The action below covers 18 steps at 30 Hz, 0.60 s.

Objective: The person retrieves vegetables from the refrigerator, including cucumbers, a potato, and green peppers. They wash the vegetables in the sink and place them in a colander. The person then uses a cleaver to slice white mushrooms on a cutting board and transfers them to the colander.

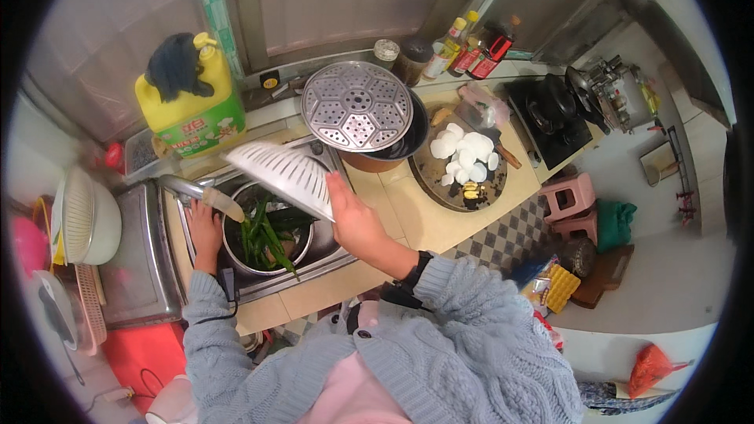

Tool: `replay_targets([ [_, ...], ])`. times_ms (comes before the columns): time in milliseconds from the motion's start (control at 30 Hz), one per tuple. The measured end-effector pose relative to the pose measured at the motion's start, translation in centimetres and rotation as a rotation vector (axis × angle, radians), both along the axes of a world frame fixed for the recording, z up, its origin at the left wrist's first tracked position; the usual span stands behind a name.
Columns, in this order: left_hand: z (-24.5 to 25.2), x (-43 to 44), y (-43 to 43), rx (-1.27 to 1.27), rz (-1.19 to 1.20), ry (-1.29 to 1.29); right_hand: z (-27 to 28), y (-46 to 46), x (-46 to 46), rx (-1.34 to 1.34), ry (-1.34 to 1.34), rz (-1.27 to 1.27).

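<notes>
My right hand (359, 224) grips the rim of a white slotted plastic colander (283, 174), which is tilted over the sink (336, 235). My left hand (204, 229) rests at the left side of the sink, beside the faucet (203, 191); its fingertips are partly hidden by the faucet, and whether it holds anything does not show. Between my hands, a round metal basin (235, 258) stands in the sink with long green peppers (265, 235) and other food in it. The colander hides part of the basin's far side.
Right of the sink, a round cutting board (430, 182) bears white slices (465, 153), yellow pieces and a cleaver. A perforated steamer tray (357, 106) lies on a dark pot (419, 129). Behind stand a yellow detergent jug (194, 106) and sauce bottles (447, 50). An induction cooker (551, 141) is farther right.
</notes>
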State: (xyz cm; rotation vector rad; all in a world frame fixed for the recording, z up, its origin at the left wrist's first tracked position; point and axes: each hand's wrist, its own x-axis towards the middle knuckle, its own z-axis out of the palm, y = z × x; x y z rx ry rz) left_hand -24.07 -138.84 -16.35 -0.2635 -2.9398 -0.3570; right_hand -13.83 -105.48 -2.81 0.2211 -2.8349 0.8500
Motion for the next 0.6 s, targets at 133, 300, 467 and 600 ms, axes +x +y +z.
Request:
replay_targets([
  [133, 0.0, 2.8, 0.7, 0.267, 0.002, 0.097, 2.3, 2.3, 0.4, -0.078, 0.127, -0.013],
  [300, 0.8, 7.6, 8.3, 0.616, 0.083, -0.273, 3.7, 9.9, -4.1, -0.596, 0.014, -0.368],
  [467, 4.5, 3.2, 20.8, 1.281, 0.054, -0.524, 3.0, 16.0, -10.2, -1.448, -0.329, -0.272],
  [600, 5.7, -3.5, 28.1, 1.553, 0.343, -0.426, 3.0, 20.8, -11.2, -1.445, -0.383, -0.209],
])
